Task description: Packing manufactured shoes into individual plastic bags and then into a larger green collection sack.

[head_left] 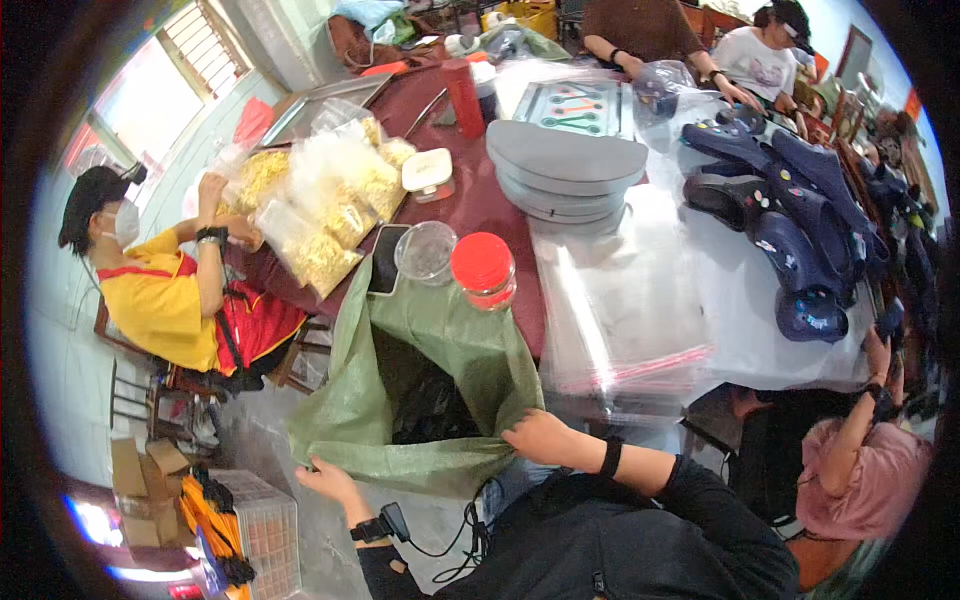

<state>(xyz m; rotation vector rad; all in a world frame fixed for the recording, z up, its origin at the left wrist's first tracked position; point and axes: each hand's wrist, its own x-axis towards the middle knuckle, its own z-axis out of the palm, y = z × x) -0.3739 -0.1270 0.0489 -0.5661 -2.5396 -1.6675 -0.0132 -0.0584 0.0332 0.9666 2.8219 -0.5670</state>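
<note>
A green woven sack point(430, 465) stands in front of me with its mouth wide, and dark plastic-looking contents point(435, 410) show inside. My right hand point(540, 438) pinches the sack's rim on the right. At the near left corner, my left hand point(332, 484) holds the rim, its fingers partly behind the cloth. Just beyond the sack, on the dark red table point(440, 215), are a jar with a red lid point(482, 268), a round clear plastic tub point(426, 252) and a black phone point(386, 262).
Grey curved cases point(565, 165) are stacked beside clear plastic bags point(625, 300). Dark blue clogs point(800, 195) cover the right side. Bags of yellow food pieces point(325, 195) lie near a person in yellow point(160, 320). Another person in pink point(865, 475) sits at right. A white crate point(268, 530) stands lower left.
</note>
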